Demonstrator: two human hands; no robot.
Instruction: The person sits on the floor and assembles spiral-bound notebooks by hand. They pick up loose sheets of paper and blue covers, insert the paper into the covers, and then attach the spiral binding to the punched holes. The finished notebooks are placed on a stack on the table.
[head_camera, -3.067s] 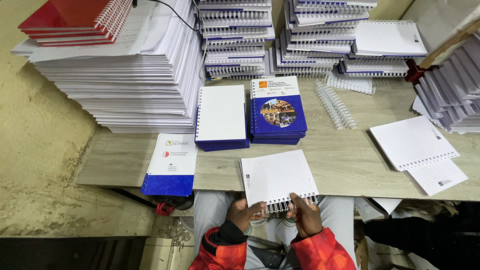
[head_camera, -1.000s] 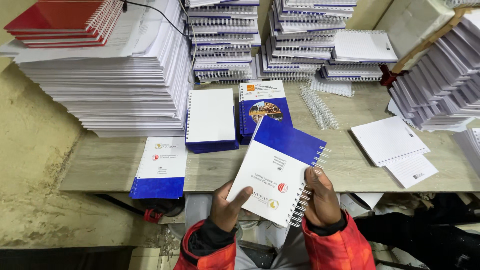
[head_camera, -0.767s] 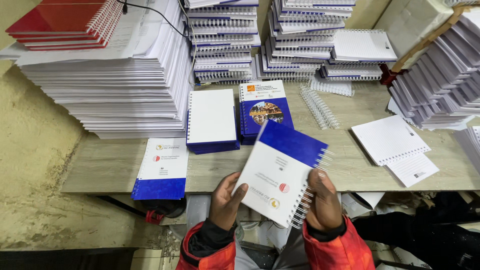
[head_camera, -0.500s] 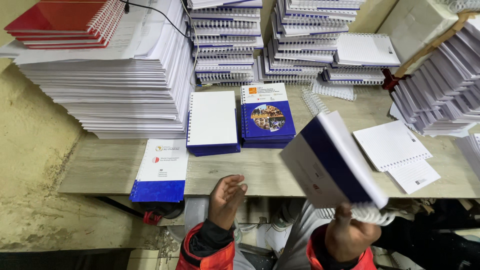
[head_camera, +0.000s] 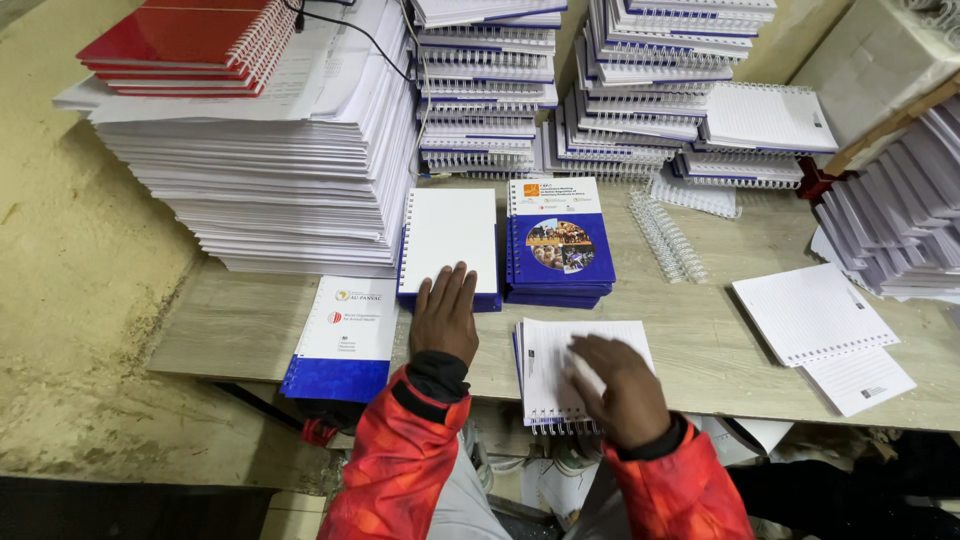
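My left hand (head_camera: 443, 318) lies flat, fingers spread, palm down on the white back cover of the top notebook in the short blue-edged stack (head_camera: 449, 245) near the tabletop's (head_camera: 235, 325) front edge; it holds nothing, just presses, likely to steady the stack. My right hand (head_camera: 618, 385) rests open on a spiral-bound notebook (head_camera: 560, 362) lying white side up at the front edge, coil toward me and hanging slightly over the edge; fingers loosely curved, pressing rather than gripping.

Just right of the white-topped stack sits a second stack of blue-cover notebooks (head_camera: 558, 240), printed cover up, so the two piles seem sorted by which face shows. At the front left corner lies a loose white-and-blue cover sheet (head_camera: 343, 335), overhanging the edge. Loose wire binding coils (head_camera: 665, 235) lie right of the blue stack, and punched white sheets (head_camera: 812, 313) lie toward the right edge.

Along the back edge: a tall pile of unbound paper (head_camera: 250, 160) with red-cover notebooks (head_camera: 190, 42) on top, then stacked bound notebooks (head_camera: 490, 85). No boxes or bins clearly in view; contents cannot be told.
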